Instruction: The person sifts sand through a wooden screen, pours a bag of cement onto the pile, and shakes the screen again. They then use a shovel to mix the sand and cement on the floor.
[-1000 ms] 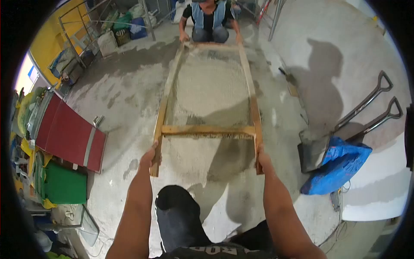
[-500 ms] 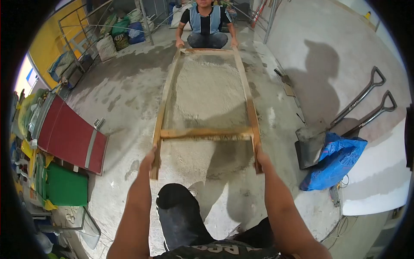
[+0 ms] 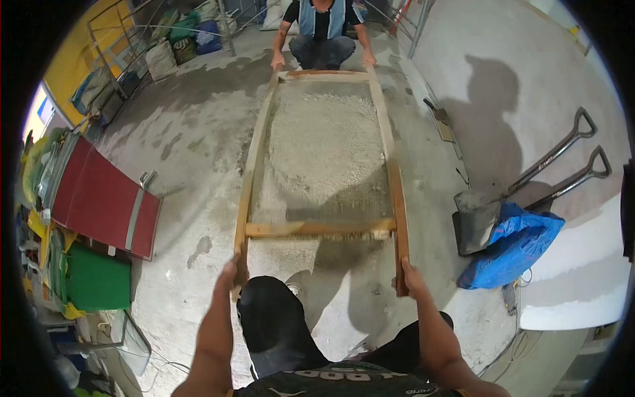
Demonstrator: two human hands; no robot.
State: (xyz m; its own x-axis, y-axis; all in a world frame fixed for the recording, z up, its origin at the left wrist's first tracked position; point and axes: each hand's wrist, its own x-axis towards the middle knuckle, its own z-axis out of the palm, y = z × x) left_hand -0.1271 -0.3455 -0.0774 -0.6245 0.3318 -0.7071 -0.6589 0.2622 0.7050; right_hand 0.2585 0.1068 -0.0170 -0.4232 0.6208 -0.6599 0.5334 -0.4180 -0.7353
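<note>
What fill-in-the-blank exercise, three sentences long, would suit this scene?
1. The left hand and right hand hold a frame made of ____.
2. The bag beside the shovels is coloured ____.
3. The D-shaped handles rising behind that bag number ____.

Missing words: wood; blue; two.

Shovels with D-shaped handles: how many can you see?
2. Both are at the right: the farther shovel, and the nearer shovel, whose lower end is hidden at the blue bag. Others could be hidden there.
</note>
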